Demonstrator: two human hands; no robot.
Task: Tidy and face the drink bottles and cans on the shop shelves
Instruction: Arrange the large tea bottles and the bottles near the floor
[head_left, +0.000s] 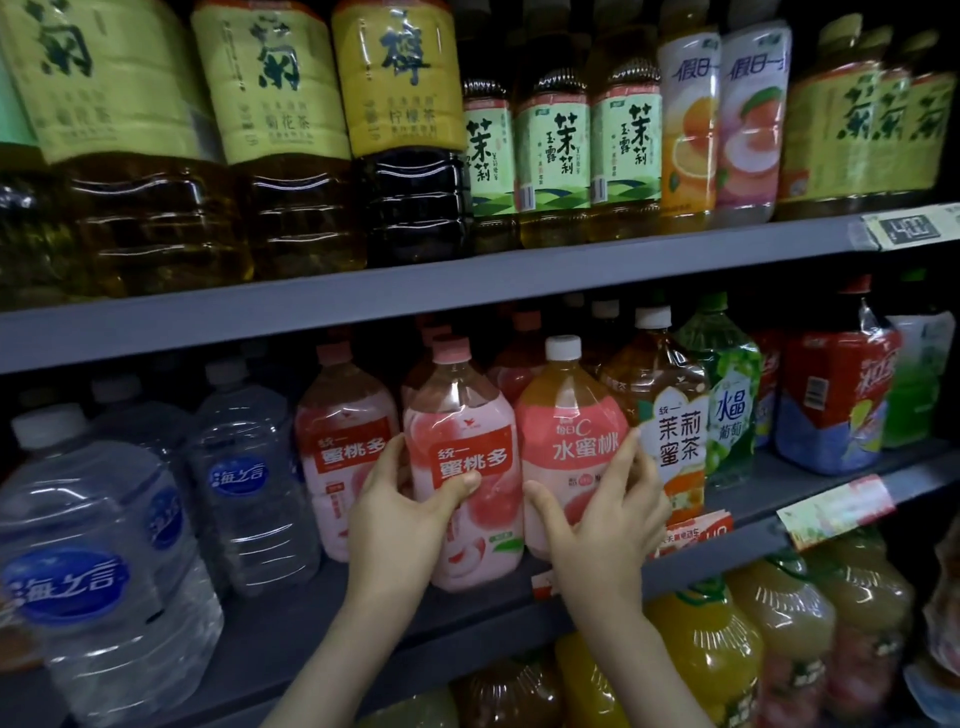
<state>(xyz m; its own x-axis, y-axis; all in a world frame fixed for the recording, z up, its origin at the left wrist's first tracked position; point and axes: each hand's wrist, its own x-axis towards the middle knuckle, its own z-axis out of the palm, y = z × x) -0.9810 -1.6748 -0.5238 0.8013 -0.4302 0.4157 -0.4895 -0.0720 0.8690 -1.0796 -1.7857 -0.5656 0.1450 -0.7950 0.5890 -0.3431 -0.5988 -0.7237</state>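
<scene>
Pink plastic under both sets of fingers right now. Left hand (400, 519) has its thumb (460, 486) pressed across the front label of the pink-capped peach bottle (467, 410), other fingers curled round its far side, so that's a proper grip. Right hand (608, 519) is wrapped on the white-capped peach bottle (566, 415) right next door, thumb low on the front, fingertips (631, 447) lying along the side, in the gap against the jasmine tea bottle (670, 395). Both held bottles stand upright around the centre of the frame on the middle shelf (291, 639), the pink-capped one out near the front edge. Whether the two actually touch, can't quite tell. Both labels look straight out at the camera, so I'd guess this is the squaring-up bit for this pair. Moving outward: the second pink peach bottle (343, 415) just left of them sits further back and probably wants pulling forward. Big water bottles (88, 545) at the lower left look staggered. Over to the right, the red-label bottle (831, 395) shows its barcode, so it's turned. Tea bottles (405, 78) across the top of the frame look mostly faced. Orange juice bottles (696, 649) at the lower right, can't see enough to judge. I'd call it midway, plenty left.
</scene>
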